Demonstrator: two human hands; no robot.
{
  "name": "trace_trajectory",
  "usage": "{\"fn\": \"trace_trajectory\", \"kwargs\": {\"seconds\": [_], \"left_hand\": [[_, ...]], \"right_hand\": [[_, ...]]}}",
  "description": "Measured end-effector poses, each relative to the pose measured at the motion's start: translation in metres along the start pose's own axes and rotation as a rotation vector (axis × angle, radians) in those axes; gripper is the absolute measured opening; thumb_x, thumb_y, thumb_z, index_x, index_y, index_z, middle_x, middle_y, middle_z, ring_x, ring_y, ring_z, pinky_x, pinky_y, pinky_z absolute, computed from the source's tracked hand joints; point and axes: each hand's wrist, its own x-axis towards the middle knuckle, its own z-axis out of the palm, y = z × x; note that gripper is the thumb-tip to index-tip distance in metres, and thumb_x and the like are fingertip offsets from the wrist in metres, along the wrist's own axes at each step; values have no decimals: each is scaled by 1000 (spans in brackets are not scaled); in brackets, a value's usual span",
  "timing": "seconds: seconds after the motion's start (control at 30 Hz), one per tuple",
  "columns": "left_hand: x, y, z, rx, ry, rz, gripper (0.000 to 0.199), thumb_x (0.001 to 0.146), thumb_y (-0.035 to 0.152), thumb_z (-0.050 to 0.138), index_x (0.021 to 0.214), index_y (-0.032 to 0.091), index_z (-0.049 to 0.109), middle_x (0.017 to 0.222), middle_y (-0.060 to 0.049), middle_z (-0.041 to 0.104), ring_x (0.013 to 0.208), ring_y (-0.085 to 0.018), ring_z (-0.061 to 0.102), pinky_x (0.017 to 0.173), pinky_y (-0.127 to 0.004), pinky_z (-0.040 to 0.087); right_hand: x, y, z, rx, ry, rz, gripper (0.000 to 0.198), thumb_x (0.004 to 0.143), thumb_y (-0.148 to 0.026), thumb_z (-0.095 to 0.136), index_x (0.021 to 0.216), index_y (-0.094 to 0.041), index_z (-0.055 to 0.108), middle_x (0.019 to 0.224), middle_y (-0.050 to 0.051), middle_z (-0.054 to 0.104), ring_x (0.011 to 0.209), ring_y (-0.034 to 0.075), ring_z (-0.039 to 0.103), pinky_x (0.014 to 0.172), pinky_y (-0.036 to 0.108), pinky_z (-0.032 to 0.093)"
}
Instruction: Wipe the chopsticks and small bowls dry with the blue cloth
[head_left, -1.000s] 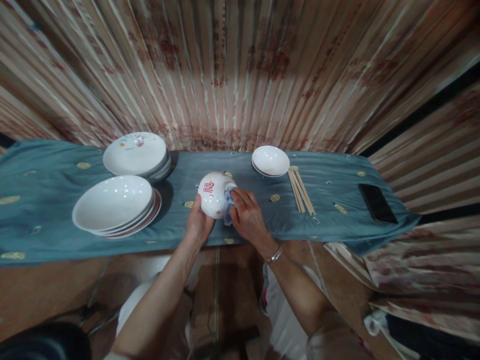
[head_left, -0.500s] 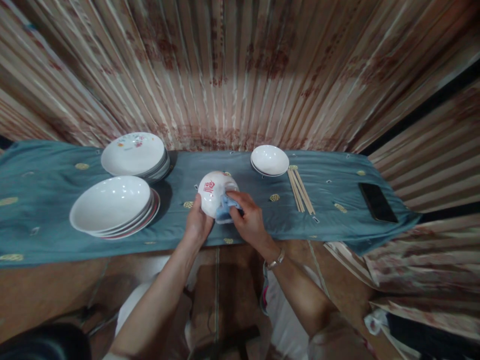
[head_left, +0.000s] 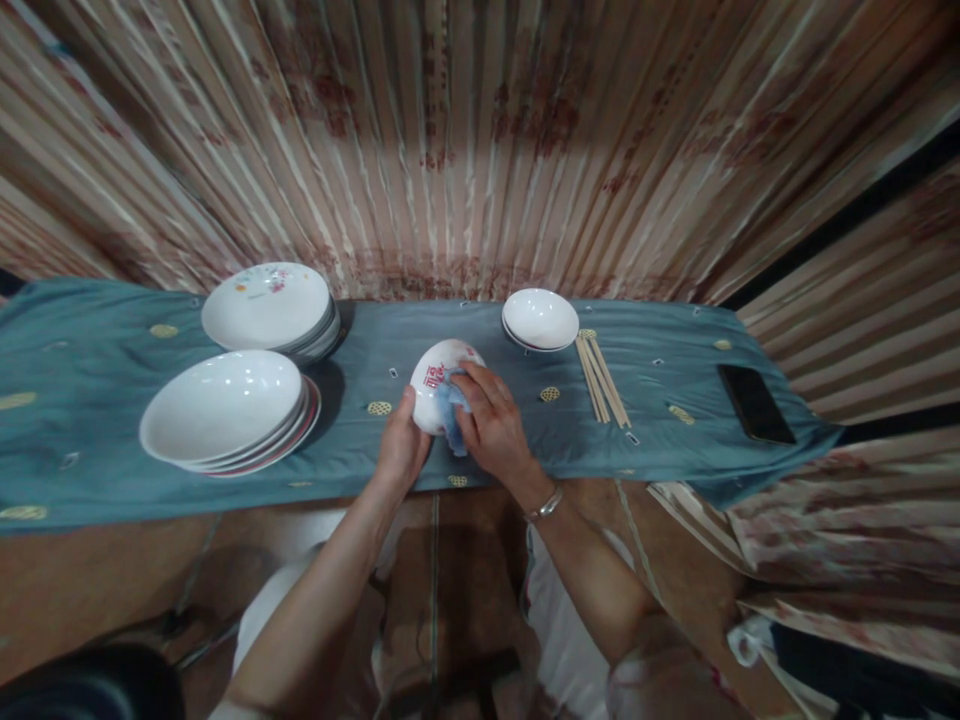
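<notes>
We see the bowl (head_left: 429, 402) between the two hands, held above the tablecloth (head_left: 420, 320), its white outer side turned up towards us with a red character showing. The left hand (head_left: 403, 450) grasps it from the left and below, the thumb lying along its side. The right hand (head_left: 491, 420) is curled round a blue rag (head_left: 454, 415) and presses it against the bowl's right side, so that the rag covers part of the surface and hangs down below the fingers. We see a bracelet (head_left: 550, 503) on the wrist behind the right hand.

Well to the left of the left hand, we find a stack of deep dishes (head_left: 225, 405), and just beyond that a stack of plates (head_left: 266, 310), the top one flowered. Ahead of the right hand and slightly to its right stand small white bowls (head_left: 541, 318), nested. Farther right of that hand lie chopsticks (head_left: 602, 385), and well beyond them a dark phone (head_left: 755, 404). Past both hands, we face a pleated curtain (head_left: 465, 150).
</notes>
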Motion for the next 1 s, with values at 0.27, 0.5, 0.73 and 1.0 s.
{"fn": "trace_trajectory", "kwargs": {"seconds": [0.27,0.5,0.73,1.0], "left_hand": [[-2,0,1,12,-30,-4,33,98,28,51,114,7,70,103,-14,79,117,-25,68,109,-37,48],[-2,0,3,0,-13,3,34,98,29,52,118,7,69,102,-14,79,116,-25,69,108,-37,48],[-3,2,3,-16,-2,3,39,101,30,45,126,8,66,106,-14,79,117,-24,68,110,-37,47],[-1,5,-4,-78,29,-28,44,100,33,49,136,11,61,110,-13,78,113,-25,70,106,-37,50]], "right_hand": [[3,4,-4,69,77,138,35,101,-28,43,131,-19,59,138,14,61,132,24,55,114,45,44],[0,9,1,85,125,226,40,103,-36,41,128,-12,60,131,18,65,125,26,59,109,43,47],[-8,12,10,45,105,320,45,102,-44,40,130,-12,57,124,19,67,116,29,62,101,45,51],[-18,10,21,24,52,293,65,94,-53,55,140,-7,47,132,25,61,123,34,59,105,52,48]]}}
